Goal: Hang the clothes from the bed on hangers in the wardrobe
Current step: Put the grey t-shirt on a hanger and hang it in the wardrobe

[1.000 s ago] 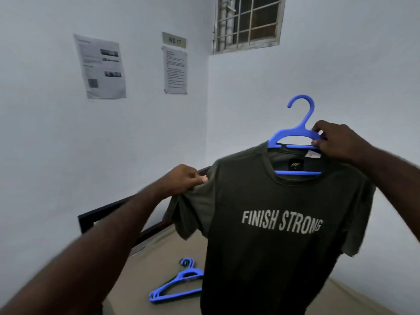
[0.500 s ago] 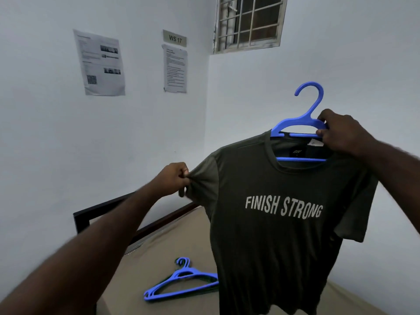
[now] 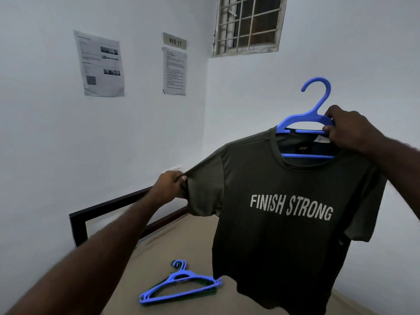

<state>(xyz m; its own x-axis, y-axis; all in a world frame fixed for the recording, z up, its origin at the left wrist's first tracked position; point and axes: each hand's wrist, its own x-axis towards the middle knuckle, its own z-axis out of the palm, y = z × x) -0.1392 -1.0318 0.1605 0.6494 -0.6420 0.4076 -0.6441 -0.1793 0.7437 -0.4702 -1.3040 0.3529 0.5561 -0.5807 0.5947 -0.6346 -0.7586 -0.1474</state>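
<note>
Two hands are seen in the head view, both busy with one dark green T-shirt [image 3: 284, 235] printed FINISH STRONG. The shirt is held up in the air over the bed [image 3: 188, 242], on a blue hanger [image 3: 317, 103] whose hook stands free above the collar. The right hand [image 3: 351, 130] is closed on the hanger's shoulder bar beside the collar, its fingers [image 3: 334, 110] curled round the plastic. The left hand [image 3: 169, 186] is pinched on the end of the sleeve, its fingers [image 3: 180, 179] tight on the fabric, and the sleeve is drawn out sideways and taut.

Compared with a second ago, the hanger is carried higher. The left hand is shifted from the shoulder seam out to the sleeve end, and the bunched shoulder is now pulled flat along the hanger's arm. From this it is judged that the shirt is properly seated and the dressing step is nearly done. What remains is for the sleeve to be let go and the hanger to be taken to the wardrobe, which is not in view.

A small stack of spare hangers [image 3: 179, 285], blue on top, is left lying on the bed below the shirt's hem; whether the hem touches it cannot be told.
</note>
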